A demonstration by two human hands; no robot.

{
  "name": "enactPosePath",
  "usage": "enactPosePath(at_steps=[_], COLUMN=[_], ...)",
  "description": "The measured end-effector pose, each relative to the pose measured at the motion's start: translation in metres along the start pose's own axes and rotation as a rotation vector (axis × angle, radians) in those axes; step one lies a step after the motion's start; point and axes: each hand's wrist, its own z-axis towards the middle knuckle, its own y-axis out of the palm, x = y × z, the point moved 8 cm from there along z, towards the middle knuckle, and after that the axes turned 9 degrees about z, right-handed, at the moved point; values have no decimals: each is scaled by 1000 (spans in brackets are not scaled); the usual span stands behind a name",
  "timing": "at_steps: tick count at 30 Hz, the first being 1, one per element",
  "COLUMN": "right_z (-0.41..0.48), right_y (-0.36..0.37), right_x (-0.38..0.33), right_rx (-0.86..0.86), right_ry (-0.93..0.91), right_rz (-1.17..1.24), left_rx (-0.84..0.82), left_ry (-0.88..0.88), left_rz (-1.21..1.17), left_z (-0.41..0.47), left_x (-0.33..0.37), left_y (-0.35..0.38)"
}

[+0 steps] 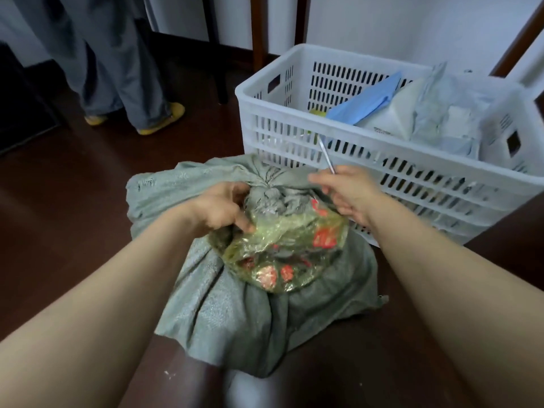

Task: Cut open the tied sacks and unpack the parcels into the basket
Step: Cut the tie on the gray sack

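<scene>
A grey-green woven sack [235, 304] lies on the dark floor, its mouth bunched into a tied knot [270, 198]. A yellowish clear plastic bag with red print [291, 248] lies on top of the sack. My left hand [223, 209] grips the bunched sack cloth and the plastic just left of the knot. My right hand [350, 191] holds a thin metal blade [325, 153], its tip pointing up and away toward the basket. The white slatted plastic basket [282, 134] stands just behind the sack and holds several parcels in blue [365, 100] and white wrapping.
Another person's legs in grey trousers and yellow shoes [159, 119] stand at the back left. Dark wooden furniture legs [259, 30] rise by the white wall behind the basket. Dark brown floor surrounds the sack.
</scene>
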Motion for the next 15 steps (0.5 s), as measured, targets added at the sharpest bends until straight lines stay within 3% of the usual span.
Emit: enactPosePath(at_steps=[5,8,10,12,15], right_z=[-5,4,6,3,-3], right_y=[50,72,76,73,59], right_x=[9,12,8,7,5], right_rx=[-170,-196,-181,-201,-177], right_ry=[59,9,-23,23,111], right_rz=[-340,-507,-624,-546,-286], left_rx=[-19,4,-76,-202,-72], left_ry=[97,5,-85,-84,1], left_rz=[80,12,-71,-92,267], left_z=[-18,-18,-17,-16,-16], left_x=[2,10,14,11,-4], left_y=[-3,-6,-1,8,3])
